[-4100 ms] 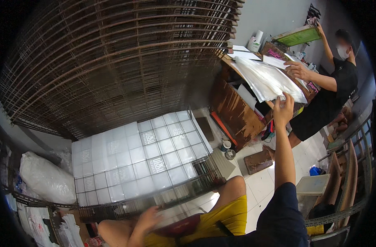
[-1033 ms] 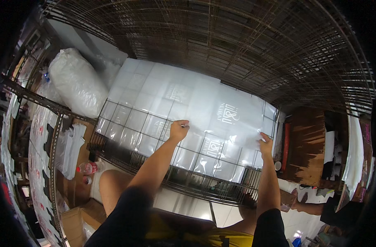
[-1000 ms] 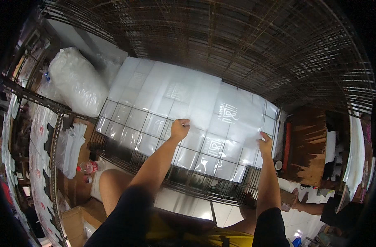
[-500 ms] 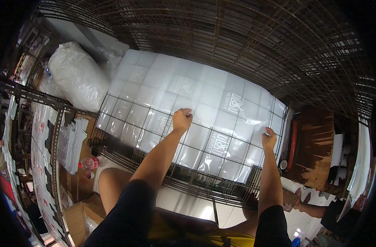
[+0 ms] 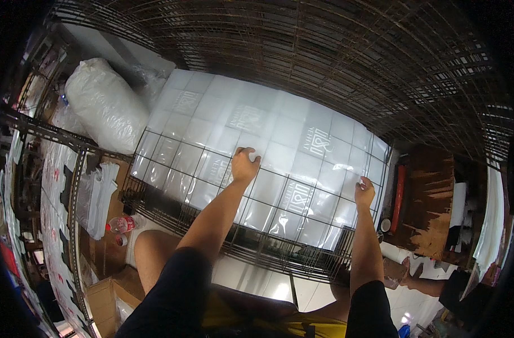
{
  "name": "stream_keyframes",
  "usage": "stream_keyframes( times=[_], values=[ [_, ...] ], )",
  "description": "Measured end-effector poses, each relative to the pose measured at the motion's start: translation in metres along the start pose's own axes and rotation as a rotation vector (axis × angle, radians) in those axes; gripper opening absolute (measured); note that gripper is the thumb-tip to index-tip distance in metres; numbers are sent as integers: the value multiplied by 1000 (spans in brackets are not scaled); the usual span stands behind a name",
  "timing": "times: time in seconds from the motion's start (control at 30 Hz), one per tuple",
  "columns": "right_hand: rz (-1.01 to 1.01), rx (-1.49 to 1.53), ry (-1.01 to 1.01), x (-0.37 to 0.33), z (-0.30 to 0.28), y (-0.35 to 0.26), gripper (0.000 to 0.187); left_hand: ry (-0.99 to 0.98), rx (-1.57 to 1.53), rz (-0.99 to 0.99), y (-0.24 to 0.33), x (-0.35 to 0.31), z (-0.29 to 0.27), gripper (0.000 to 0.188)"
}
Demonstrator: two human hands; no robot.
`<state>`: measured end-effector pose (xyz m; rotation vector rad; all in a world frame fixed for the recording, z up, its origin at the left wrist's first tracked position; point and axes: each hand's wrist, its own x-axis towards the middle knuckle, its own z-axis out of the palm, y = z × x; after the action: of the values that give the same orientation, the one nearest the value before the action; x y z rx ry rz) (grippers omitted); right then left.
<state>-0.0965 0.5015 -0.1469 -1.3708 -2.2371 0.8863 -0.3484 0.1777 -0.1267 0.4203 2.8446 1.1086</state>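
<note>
Two hands: left hand flat, fingers curled, on glossy white plastic sheet w/ grey square logos; right hand pinches sheet's edge. One bulging white plastic sack at left.

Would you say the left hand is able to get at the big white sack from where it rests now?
Probably yes. The left hand rests on the plastic sheets, and the sack lies beside them to the left, with nothing visibly between; it would need a long stretch.

The plastic sheet looked glossy and smooth, the wire grid over it was thin dark metal, and the bulging sack was crinkled white plastic.
</note>
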Motion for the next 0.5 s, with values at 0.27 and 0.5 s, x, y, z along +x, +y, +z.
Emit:
stream_keyframes(
  times=[0.27,0.5],
  values=[
    [-169,30,88,-67,-65,-21,31,-315,70,69,-33,-39,-48,40],
    [-347,255,447,-110,-215,1,25,-829,227,147,-6,-72,-103,65]
  ],
)
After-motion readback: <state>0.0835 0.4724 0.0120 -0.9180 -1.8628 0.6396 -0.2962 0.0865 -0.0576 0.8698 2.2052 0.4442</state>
